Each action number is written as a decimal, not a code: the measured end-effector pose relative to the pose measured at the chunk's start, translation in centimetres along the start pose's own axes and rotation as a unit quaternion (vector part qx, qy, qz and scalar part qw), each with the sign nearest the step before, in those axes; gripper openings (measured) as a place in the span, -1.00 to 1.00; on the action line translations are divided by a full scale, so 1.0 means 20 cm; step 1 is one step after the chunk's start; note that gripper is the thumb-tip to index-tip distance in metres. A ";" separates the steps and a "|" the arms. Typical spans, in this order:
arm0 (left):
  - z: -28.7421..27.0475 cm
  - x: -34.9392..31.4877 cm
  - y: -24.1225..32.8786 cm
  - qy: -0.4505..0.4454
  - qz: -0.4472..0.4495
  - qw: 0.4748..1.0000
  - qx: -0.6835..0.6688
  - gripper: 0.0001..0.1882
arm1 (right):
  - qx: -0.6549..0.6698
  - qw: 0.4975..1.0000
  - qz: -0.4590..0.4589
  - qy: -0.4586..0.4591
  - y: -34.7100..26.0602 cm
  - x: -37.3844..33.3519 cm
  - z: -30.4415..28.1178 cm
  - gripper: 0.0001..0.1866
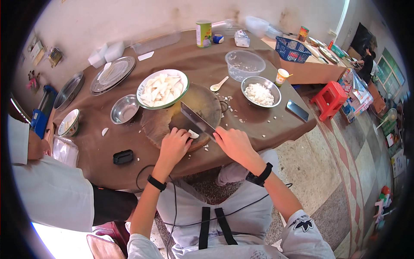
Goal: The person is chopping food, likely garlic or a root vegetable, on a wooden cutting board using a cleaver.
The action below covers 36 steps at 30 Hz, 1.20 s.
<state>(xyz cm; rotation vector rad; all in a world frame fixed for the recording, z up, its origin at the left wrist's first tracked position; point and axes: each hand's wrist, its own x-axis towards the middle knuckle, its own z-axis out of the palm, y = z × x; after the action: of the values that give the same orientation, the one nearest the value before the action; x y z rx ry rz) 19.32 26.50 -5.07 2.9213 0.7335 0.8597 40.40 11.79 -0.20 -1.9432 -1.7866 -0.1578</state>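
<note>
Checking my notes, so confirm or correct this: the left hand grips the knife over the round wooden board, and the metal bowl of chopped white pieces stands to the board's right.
Wrong hand: the head view shows the right hand gripping the knife over the round wooden board, not the left hand. The rest stands.

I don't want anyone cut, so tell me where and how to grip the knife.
Grip the knife by its handle, hidden in the right hand, coming from the near right: the blade slants away to the left over the board, so that side should keep the hand off the edge.
</note>
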 end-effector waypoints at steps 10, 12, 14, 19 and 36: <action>0.10 0.04 -0.02 0.040 -0.037 0.995 0.079 -0.86 | -0.052 0.996 -0.059 -0.047 0.02 0.14 0.05 -0.75; 0.11 0.03 0.01 0.030 -0.038 0.995 0.083 -0.83 | -0.060 0.995 -0.068 -0.045 0.05 0.14 0.06 -0.74; 0.10 0.01 0.05 0.017 -0.036 0.995 0.089 -0.80 | -0.074 0.994 -0.075 -0.042 0.06 0.12 0.08 -0.74; 0.08 -0.02 0.11 0.004 -0.060 0.993 0.102 -0.68 | -0.073 0.991 -0.100 -0.042 0.11 0.10 0.08 -0.74; 0.05 -0.05 0.16 0.000 -0.096 0.990 0.106 -0.60 | -0.054 0.987 -0.134 -0.074 0.22 0.17 0.03 -0.75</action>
<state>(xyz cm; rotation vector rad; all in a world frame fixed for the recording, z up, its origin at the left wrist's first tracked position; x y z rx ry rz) 20.54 23.44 -6.06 2.9603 1.1509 0.8078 44.96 15.04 -0.63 -1.8195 -2.1767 -0.2098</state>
